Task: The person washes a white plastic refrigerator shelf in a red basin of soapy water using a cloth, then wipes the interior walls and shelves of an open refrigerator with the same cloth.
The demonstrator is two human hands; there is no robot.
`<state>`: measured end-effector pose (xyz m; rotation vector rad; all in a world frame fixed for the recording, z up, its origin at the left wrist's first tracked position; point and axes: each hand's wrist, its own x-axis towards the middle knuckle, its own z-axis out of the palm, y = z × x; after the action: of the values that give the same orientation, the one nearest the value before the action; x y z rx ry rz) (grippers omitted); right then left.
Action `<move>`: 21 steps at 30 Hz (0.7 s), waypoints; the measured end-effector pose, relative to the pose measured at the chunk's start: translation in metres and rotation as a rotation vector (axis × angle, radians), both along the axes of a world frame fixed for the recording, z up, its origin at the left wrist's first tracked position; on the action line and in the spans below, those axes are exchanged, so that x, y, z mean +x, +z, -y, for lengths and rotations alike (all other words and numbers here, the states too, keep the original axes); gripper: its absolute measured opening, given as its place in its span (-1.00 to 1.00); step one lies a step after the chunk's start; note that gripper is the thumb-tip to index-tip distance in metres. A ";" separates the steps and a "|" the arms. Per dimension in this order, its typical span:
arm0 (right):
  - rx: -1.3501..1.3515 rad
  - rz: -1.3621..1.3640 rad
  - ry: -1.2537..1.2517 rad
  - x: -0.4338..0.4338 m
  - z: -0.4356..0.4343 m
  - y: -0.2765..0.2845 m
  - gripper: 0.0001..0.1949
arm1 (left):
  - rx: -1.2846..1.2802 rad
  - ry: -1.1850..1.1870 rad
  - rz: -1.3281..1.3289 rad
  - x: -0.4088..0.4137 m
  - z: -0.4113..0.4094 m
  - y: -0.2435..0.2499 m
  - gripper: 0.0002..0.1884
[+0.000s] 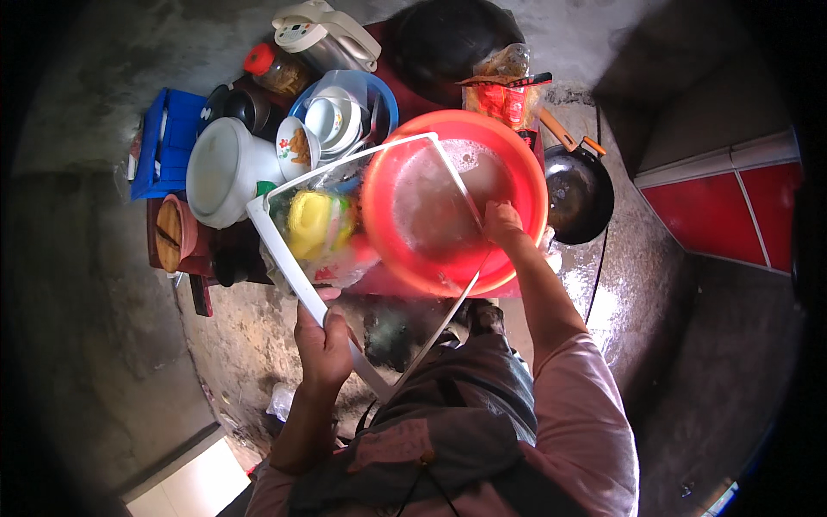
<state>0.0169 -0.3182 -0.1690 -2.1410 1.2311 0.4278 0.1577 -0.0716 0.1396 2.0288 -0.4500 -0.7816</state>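
Observation:
A clear panel with a white frame (287,262), resembling a refrigerator shelf, is tilted across the front of the table and partly over a red plastic basin (375,239). My left hand (323,339) grips the frame's near left side, thumb on top. At the panel's right corner, above the basin, my right hand (502,223) has its fingers curled around the edge; its fingertips are hidden. Cloudy water (446,200) with foam fills the basin's bottom. Through the panel shows a yellow item (313,223) with a green stripe, its kind unclear.
Left on the table stand a white lidded bucket (219,171), a blue plastic basket (161,152) and a blue basin (386,97) of bowls. A soymilk maker (329,39) and food bags (504,97) are behind. A wok (577,194) sits right of the table.

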 end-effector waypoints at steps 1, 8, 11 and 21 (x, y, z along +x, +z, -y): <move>-0.016 0.177 -0.024 0.002 0.000 0.019 -0.66 | 0.011 -0.007 -0.011 0.000 -0.002 -0.001 -0.64; 0.105 1.186 -0.093 0.043 -0.075 0.220 -0.74 | -0.314 -0.124 -0.111 -0.004 0.012 -0.005 -0.30; 0.095 1.441 0.004 0.069 -0.101 0.261 -0.65 | -0.411 -0.109 -0.207 -0.007 0.015 -0.004 -0.30; -0.057 1.298 -0.335 0.138 -0.044 0.148 -0.77 | -0.297 -0.249 -0.127 -0.006 0.021 0.006 -0.33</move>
<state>0.1552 -0.2745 -0.0213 -1.5977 0.7350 -1.0079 0.1520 -0.0929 0.1459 1.6572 -0.7105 -0.9288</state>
